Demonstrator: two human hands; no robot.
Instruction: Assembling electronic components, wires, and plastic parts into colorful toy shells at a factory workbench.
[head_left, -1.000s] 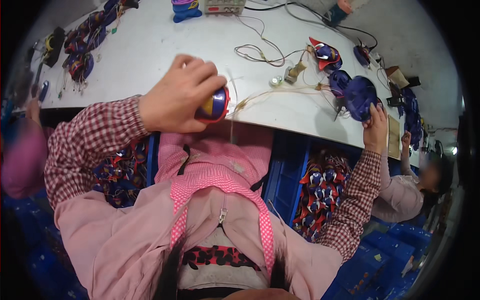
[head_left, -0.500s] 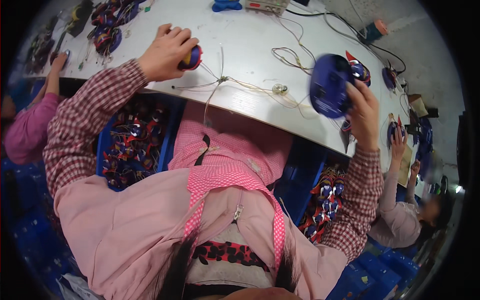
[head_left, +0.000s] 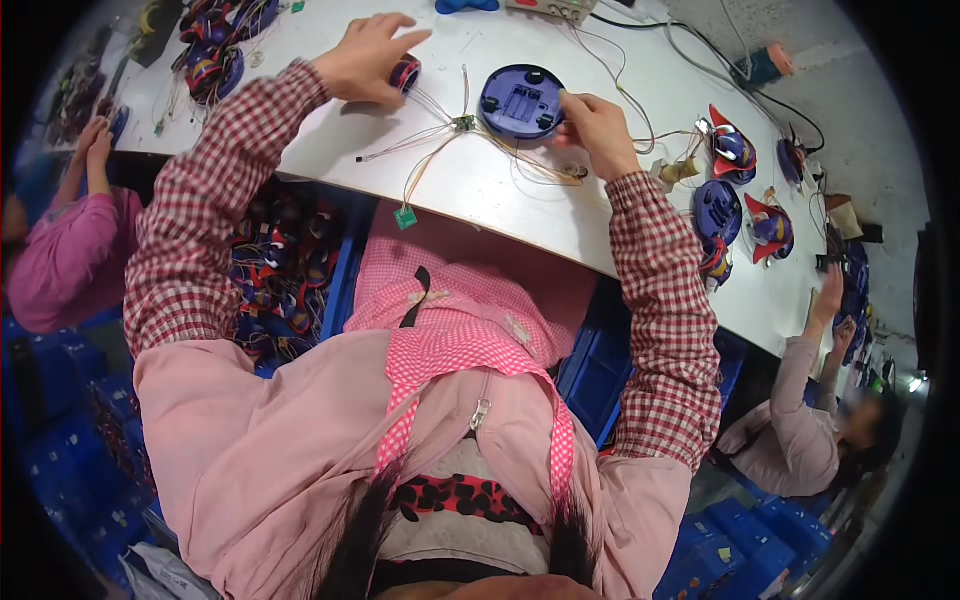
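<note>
Blue disc [head_left: 521, 101] flat on table [head_left: 300, 160], right hand [head_left: 598, 128] pinching its rim. Left hand [head_left: 368, 58] fingers curled round small spool [head_left: 404, 72]. Disc likely light, rigid plastic; grip rim (thin wires [head_left: 440, 135] snag, fragile).

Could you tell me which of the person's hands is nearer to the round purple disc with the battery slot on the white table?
Right. The right hand touches the purple disc at its right edge; the left hand is off to the disc's left, on a small red-and-blue round part.

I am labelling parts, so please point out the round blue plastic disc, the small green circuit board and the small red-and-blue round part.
Round blue plastic disc [head_left: 521, 101], head view, recessed middle.
Small green circuit board [head_left: 404, 217], head view, centre.
Small red-and-blue round part [head_left: 405, 72], head view, red side.
</note>
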